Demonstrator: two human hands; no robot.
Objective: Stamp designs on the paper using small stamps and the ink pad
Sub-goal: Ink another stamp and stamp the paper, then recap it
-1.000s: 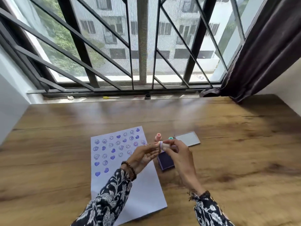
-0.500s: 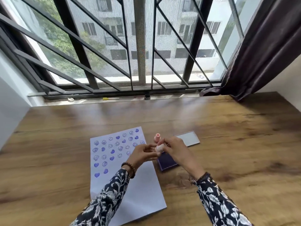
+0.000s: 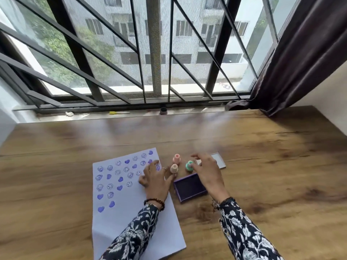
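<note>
A white paper (image 3: 122,218) lies on the wooden table, its upper part covered with purple smiley and heart prints. My left hand (image 3: 155,178) rests with spread fingers on the paper's right edge, holding nothing. Just to its right stand a peach stamp (image 3: 174,168) and a pink stamp (image 3: 177,158). The green stamp (image 3: 188,165) stands beside them, and the thumb of my right hand (image 3: 205,170) touches its right side, fingers apart above it. The open purple ink pad (image 3: 189,187) lies below the stamps, partly under my right wrist.
The ink pad's grey lid (image 3: 219,160) lies behind my right hand. The wooden table (image 3: 272,175) runs back to a barred window; a yellow pen (image 3: 118,112) and a small dark cap (image 3: 163,110) sit on the sill. A dark curtain (image 3: 293,59) hangs at right.
Both hands held a small pale stamp together above the ink pad. Now that stamp stands on the table, my left hand has dropped onto the paper and my right hand has moved to the green stamp.
</note>
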